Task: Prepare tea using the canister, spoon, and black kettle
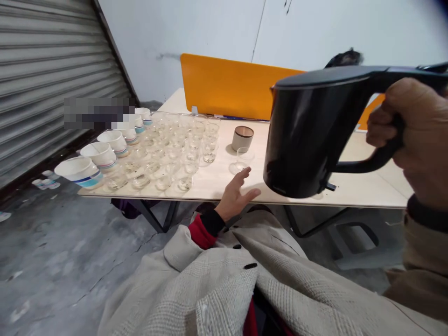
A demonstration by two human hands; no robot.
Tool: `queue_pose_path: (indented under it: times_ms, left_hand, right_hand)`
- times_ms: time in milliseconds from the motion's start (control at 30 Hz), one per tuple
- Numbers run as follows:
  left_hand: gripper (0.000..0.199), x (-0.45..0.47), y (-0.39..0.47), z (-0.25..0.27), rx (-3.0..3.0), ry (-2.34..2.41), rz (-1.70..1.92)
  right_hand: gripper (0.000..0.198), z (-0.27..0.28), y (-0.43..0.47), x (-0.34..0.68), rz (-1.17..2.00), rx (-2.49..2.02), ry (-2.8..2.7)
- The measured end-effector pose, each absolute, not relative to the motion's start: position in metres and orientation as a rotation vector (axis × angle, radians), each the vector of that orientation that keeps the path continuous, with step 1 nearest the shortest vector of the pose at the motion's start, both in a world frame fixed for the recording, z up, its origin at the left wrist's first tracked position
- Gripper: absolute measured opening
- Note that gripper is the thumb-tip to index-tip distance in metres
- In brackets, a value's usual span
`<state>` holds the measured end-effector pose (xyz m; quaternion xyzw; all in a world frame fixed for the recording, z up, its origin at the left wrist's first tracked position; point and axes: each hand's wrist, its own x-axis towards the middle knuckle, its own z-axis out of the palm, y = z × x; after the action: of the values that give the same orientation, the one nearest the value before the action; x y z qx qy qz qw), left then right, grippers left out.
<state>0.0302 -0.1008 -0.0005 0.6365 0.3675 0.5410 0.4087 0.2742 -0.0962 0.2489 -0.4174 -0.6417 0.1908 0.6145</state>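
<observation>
My right hand (pixel 409 126) is wrapped round the handle of a black electric kettle (pixel 308 135), lifted above the table's right half. The kettle's lid is closed, and its spout side faces left. My left hand (pixel 239 195) is open at the table's front edge, fingers apart and empty. Just beyond its fingertips stands a clear cup (pixel 245 157); whether they touch is hard to tell. Behind that is a beige cup (pixel 242 138) with a brown rim. Many clear cups (pixel 163 179) with small dark bits at the bottom stand close together on the left.
White paper tubs (pixel 79 170) with blue bands line the left end of the table (pixel 213 184). An orange divider panel (pixel 227 86) rises at the back. Dark hair of another person (pixel 345 57) shows behind it. A grey plastic stool (pixel 364 242) is below right.
</observation>
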Motion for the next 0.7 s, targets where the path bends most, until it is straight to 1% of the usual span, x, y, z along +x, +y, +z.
queue_pose_path:
  times_ms: [67,133,267,367,433,500,600,700]
  left_hand:
    - [0.088,0.043,-0.105,0.01,1.494,0.796,1.335]
    - [0.096,0.054,-0.107,0.022,1.408,0.68,1.317]
    - [0.094,0.071,-0.11,0.039,1.311,0.471,1.249]
    - [0.086,0.081,-0.112,0.041,1.214,0.465,1.256]
    - [0.082,0.085,-0.112,0.039,1.185,0.482,1.253]
    - [0.081,0.09,-0.112,0.035,1.15,0.484,1.247]
    - [0.079,0.097,-0.109,0.029,1.084,0.463,1.244]
    - [0.08,0.103,-0.105,0.026,1.034,0.442,1.246]
  right_hand:
    - [0.028,0.245,-0.106,0.273,0.414,-1.035,-1.567]
    - [0.032,0.241,-0.112,0.274,0.386,-1.133,-1.599]
    - [0.041,0.237,-0.118,0.272,0.297,-1.335,-1.639]
    - [0.055,0.239,-0.119,0.266,0.223,-1.438,-1.686]
    - [0.059,0.24,-0.114,0.265,0.249,-1.428,-1.74]
    - [0.053,0.242,-0.106,0.267,0.321,-1.394,-1.816]
    - [0.039,0.241,-0.085,0.273,0.424,-1.341,-1.907]
    - [0.027,0.239,-0.063,0.277,0.468,-1.269,-1.933]
